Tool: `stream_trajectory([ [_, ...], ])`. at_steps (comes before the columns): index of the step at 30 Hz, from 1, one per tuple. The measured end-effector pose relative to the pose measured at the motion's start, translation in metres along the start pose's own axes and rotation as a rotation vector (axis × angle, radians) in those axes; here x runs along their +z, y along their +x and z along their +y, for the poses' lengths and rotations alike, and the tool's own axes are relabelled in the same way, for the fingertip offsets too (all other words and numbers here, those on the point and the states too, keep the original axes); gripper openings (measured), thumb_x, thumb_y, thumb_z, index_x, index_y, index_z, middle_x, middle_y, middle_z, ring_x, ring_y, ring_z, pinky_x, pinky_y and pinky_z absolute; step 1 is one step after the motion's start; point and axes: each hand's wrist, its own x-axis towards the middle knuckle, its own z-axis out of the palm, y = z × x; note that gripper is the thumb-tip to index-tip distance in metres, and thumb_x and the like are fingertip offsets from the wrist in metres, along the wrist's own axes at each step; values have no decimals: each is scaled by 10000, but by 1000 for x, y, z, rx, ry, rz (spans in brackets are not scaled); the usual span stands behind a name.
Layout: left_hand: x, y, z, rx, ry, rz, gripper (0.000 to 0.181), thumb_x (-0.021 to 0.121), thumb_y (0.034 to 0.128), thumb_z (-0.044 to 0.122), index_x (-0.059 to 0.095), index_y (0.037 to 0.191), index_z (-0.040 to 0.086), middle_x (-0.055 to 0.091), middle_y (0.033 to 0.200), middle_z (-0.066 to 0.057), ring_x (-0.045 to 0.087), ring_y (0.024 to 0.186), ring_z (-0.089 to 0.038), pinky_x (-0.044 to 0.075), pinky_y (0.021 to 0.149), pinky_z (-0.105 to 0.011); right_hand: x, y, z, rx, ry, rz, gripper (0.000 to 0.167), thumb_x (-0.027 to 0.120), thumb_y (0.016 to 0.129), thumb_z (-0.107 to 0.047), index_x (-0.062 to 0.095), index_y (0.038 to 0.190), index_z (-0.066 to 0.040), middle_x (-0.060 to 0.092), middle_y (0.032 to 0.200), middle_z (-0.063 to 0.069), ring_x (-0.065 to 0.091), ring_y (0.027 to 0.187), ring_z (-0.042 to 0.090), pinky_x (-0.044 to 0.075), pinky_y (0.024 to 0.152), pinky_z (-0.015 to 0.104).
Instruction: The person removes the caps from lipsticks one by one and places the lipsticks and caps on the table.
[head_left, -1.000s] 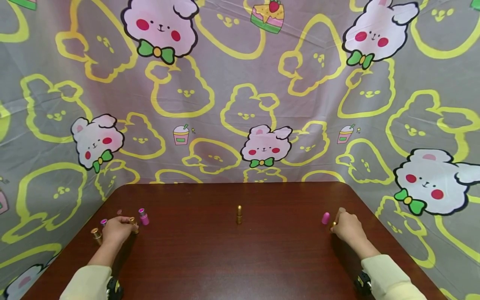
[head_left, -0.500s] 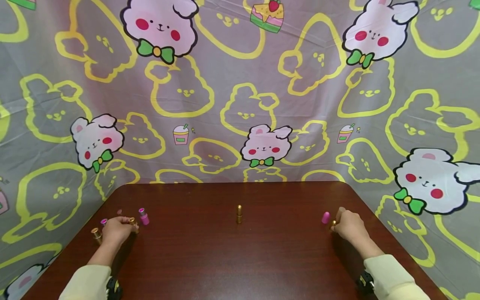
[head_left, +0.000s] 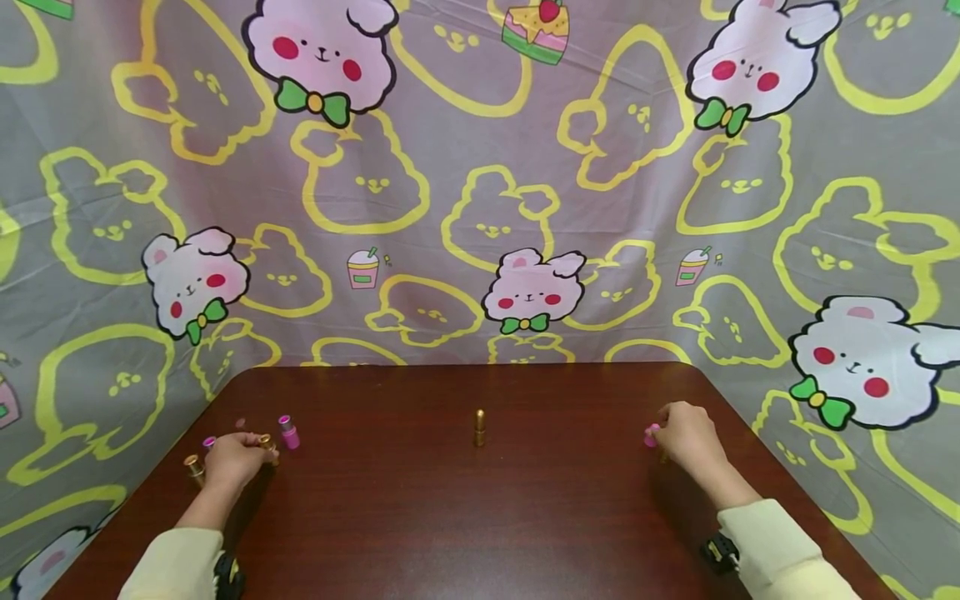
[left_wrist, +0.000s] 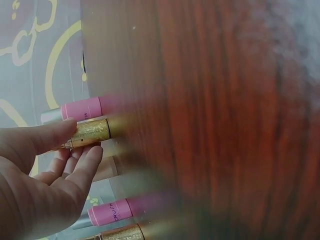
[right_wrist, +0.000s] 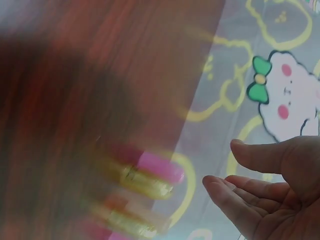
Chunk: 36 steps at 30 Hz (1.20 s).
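Note:
My left hand (head_left: 234,460) pinches an upright gold lipstick tube (left_wrist: 95,132) between thumb and fingers at the table's left side. Beside it stand a pink lipstick tube (head_left: 288,432) with a silver collar, a second pink tube (left_wrist: 111,212) and another gold tube (head_left: 194,468). A brownish tube (left_wrist: 106,168) is partly hidden behind the fingers. At the right side my right hand (head_left: 693,442) hovers with thumb and fingers apart, holding nothing. Near its fingertips stand a pink lipstick cap (right_wrist: 162,167) and a gold cap (right_wrist: 145,184), blurred in the right wrist view.
A gold lipstick (head_left: 480,427) stands upright mid-table. Another gold piece (right_wrist: 132,223) and a pinkish-brown one (right_wrist: 150,215) stand by the right hand. The dark wooden table (head_left: 465,525) meets a patterned cloth (head_left: 420,250) behind and at both sides.
My right hand has let go of the gold cap and lifted slightly up and to the left, over the pink cap's edge. My left hand keeps still on the gold tube.

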Motion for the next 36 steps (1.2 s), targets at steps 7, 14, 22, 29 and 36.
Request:
stream_trajectory([
  [7, -1, 0, 0, 21, 16, 3, 286, 762, 779, 79, 631, 903, -142, 632, 831, -245, 547, 758, -361, 428, 577, -358, 16, 8, -35, -69, 34, 20, 335, 772, 812, -119, 675, 1047, 98, 685, 984, 249, 654, 828, 353, 462, 810, 545],
  [14, -2, 0, 1, 30, 20, 21, 293, 777, 753, 81, 626, 881, -135, 630, 817, -243, 544, 780, -392, 432, 640, -434, 44, 15, -75, -222, 195, 54, 259, 791, 781, -60, 698, 988, 67, 714, 902, 175, 694, 802, 284, 564, 702, 421],
  [22, 0, 3, -2, 49, 35, 33, 293, 789, 733, 76, 638, 863, -138, 640, 803, -236, 556, 764, -382, 431, 632, -411, 75, 19, -112, -253, 296, -27, 258, 798, 787, -60, 703, 1012, 25, 709, 955, 154, 686, 830, 239, 563, 725, 394],
  [29, -1, 2, 0, 59, 32, 23, 271, 779, 739, 69, 640, 844, -139, 640, 792, -231, 560, 746, -364, 421, 596, -366, 95, 21, -133, -270, 322, -95, 268, 789, 810, -93, 695, 1040, 8, 702, 962, 135, 674, 830, 219, 560, 721, 383],
  [36, 0, 3, -2, 63, 45, 24, 266, 780, 743, 71, 650, 842, -138, 639, 801, -237, 560, 744, -365, 423, 606, -383, 112, 27, -149, -306, 344, -151, 298, 783, 820, -108, 686, 1062, 36, 697, 976, 150, 668, 844, 235, 559, 718, 383],
])
